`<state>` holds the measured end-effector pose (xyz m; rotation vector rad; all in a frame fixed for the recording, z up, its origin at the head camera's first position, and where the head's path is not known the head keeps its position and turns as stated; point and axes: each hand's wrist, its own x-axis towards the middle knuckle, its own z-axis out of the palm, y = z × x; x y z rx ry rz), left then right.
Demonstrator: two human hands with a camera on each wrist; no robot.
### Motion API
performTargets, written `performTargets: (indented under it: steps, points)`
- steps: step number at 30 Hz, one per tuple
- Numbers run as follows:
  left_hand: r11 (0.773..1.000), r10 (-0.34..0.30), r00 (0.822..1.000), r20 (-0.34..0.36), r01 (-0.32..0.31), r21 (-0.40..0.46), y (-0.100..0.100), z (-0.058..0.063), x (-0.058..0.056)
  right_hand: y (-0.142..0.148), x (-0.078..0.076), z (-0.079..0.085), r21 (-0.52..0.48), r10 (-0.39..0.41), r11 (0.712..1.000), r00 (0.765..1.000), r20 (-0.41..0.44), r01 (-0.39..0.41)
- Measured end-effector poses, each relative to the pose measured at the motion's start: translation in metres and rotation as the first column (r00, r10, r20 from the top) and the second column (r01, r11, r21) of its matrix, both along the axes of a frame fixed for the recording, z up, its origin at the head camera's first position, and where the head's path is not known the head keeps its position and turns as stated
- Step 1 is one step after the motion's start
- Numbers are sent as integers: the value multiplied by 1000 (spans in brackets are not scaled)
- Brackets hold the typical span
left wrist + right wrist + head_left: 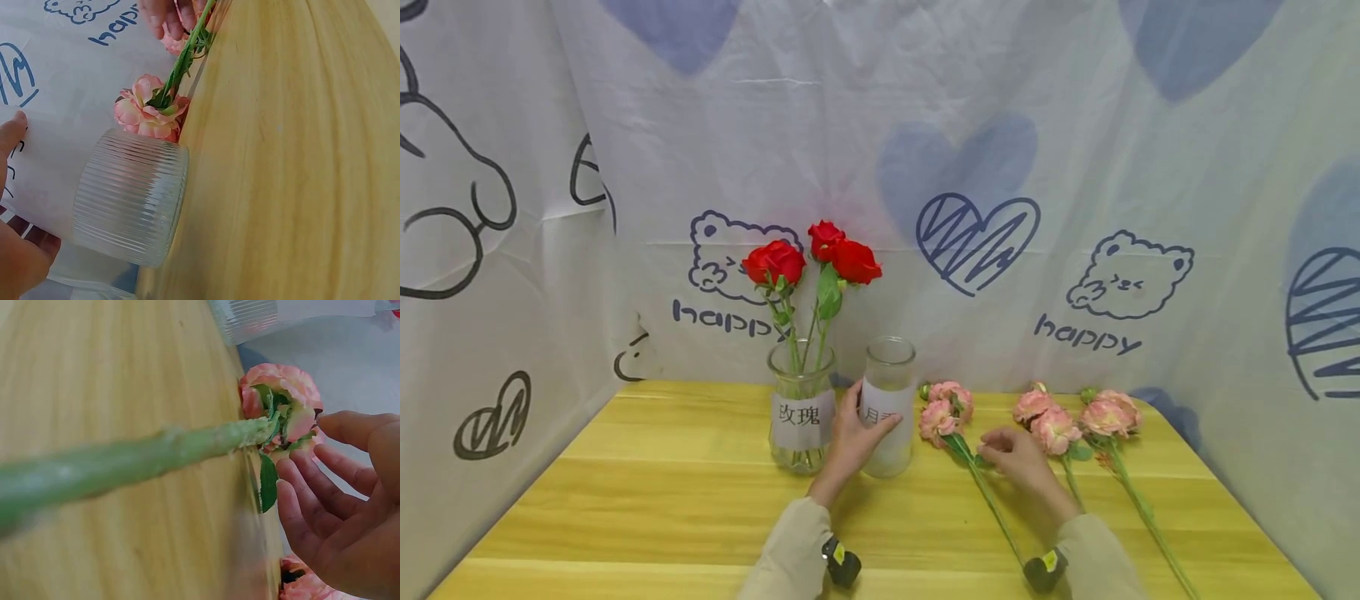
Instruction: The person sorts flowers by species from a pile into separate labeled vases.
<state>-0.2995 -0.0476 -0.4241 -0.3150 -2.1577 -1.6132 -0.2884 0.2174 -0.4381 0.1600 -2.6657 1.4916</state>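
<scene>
My left hand (854, 440) grips a clear glass vase (892, 454) with a white paper label, thumb across its front. The left wrist view shows the vase's ribbed lower part (131, 197) on the table. My right hand (1021, 460) hovers by the leaves of a pink flower (942, 417) whose long green stem points toward me. In the right wrist view its fingers (312, 500) are loosely bent beside the blossom (290, 387), around nothing; whether a fingertip touches it I cannot tell.
Left of the held vase stands a labelled glass jar (801, 458) with red roses (853, 261). More pink flowers (1054, 429) lie on the right of the yellow wooden table (647, 492). A printed white cloth (850, 150) hangs close behind.
</scene>
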Motion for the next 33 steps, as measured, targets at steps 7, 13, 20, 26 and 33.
performTargets:
  steps: [7, 13, 20, 26, 33]
  points:
    - [1000, 14, 1000, 9, -14, -15, 1, 0, 1, 2, 4, -5, -22, 33, 999, 998, 58, -32]
    - [1000, 13, 1000, 13, -13, -9, 1, 1, 2, 0, 8, -6, 80, 46, 996, 997, 60, -50]
    - [1000, 16, 1000, 12, -15, -12, 1, 1, 3, -5, 14, 2, 241, 46, 969, 998, 41, -54]
    - [1000, 11, 1000, 15, -11, -18, 0, 1, 2, -8, 16, 8, 265, 69, 962, 997, 18, -72]
    - [1000, 2, 1000, 30, -1, -26, 0, 1, 3, -7, 14, 7, 271, 99, 958, 995, -5, -94]
